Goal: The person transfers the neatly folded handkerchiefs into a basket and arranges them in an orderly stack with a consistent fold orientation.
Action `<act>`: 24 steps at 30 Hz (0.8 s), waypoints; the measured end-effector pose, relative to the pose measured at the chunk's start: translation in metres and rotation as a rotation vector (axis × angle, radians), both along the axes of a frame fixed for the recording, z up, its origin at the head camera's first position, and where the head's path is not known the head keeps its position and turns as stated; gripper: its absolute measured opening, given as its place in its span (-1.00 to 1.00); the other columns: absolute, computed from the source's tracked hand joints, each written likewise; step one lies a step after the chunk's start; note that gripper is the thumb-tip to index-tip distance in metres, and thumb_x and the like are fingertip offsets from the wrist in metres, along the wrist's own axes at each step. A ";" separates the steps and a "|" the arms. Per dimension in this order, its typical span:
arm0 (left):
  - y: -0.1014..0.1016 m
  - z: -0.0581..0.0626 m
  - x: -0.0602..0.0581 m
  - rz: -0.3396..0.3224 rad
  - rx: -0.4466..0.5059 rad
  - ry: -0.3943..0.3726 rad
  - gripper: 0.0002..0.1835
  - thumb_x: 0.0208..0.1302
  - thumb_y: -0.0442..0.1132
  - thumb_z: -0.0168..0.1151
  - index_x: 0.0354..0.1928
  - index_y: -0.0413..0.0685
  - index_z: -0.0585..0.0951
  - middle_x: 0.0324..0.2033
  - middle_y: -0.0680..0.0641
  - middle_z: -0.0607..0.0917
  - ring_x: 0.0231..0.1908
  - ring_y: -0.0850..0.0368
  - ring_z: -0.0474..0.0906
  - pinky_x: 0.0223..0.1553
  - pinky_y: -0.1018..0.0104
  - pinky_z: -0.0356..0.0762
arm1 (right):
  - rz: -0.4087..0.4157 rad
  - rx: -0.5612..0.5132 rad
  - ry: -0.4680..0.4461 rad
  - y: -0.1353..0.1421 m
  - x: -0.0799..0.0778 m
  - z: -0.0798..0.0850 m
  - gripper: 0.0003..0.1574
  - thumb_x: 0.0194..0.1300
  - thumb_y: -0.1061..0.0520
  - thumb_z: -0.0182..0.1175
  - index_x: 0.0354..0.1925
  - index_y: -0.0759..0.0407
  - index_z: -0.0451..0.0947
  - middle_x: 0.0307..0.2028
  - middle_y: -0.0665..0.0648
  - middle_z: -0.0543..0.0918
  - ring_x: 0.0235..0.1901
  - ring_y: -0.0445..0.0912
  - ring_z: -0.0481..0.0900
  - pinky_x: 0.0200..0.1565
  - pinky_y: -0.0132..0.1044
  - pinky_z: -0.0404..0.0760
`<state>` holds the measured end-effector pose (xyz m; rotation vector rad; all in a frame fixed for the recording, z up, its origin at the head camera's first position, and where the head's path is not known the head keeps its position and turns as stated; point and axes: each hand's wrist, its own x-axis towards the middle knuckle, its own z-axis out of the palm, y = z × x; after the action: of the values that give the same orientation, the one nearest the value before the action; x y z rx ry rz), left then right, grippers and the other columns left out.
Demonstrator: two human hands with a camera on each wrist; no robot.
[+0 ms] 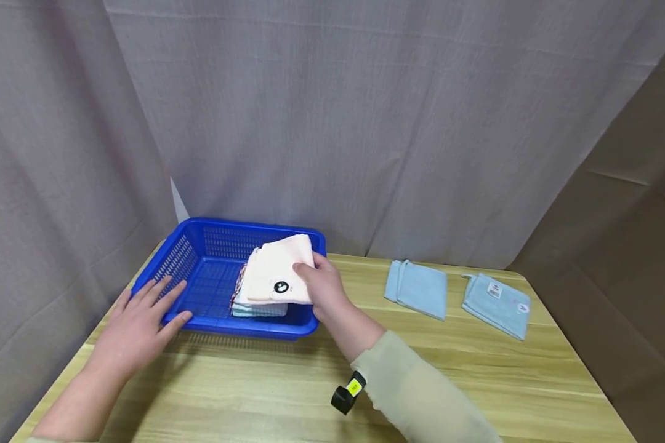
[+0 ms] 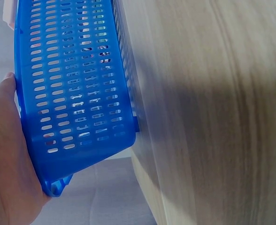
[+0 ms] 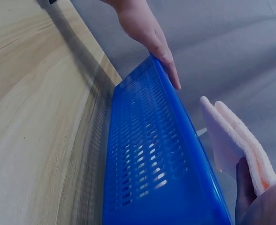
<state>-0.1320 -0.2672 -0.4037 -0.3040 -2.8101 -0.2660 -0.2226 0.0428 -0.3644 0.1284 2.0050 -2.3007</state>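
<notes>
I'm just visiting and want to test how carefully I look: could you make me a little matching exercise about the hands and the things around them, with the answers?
Things:
1. Left hand
2. Right hand
3. Basket
4. Light blue cloth with a barcode label

Descriptions:
A. Lying on the table, to the right of the basket
B. Holding a folded pale pink cloth
C. Deep blue, with slotted walls
D. Touching the basket, fingers spread

Right pairs: 1-D, 2-B, 3-C, 4-A
</notes>
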 end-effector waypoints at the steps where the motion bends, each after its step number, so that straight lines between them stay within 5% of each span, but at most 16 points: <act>1: 0.000 0.000 0.000 0.001 0.000 -0.002 -0.31 0.46 0.25 -0.03 0.46 0.01 0.33 0.40 -0.33 0.31 0.39 -0.40 0.12 0.40 -0.35 -0.26 | 0.000 0.002 0.000 -0.001 0.000 0.000 -0.40 0.28 0.26 0.22 0.29 0.26 0.46 -0.20 0.25 0.67 -0.42 -0.11 0.68 -0.37 -0.30 0.71; 24: 0.001 0.000 0.001 0.000 -0.002 0.009 -0.31 0.46 0.25 -0.03 0.46 0.01 0.34 0.40 -0.33 0.31 0.38 -0.41 0.14 0.39 -0.37 -0.23 | -0.034 0.046 0.029 -0.029 -0.010 -0.005 -0.45 0.24 0.25 0.22 0.21 0.25 0.54 -0.20 0.23 0.67 -0.44 -0.11 0.64 -0.40 -0.31 0.68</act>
<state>-0.1310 -0.2666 -0.4032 -0.3050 -2.8017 -0.2617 -0.2323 0.0137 -0.3691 0.1333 2.0865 -2.2900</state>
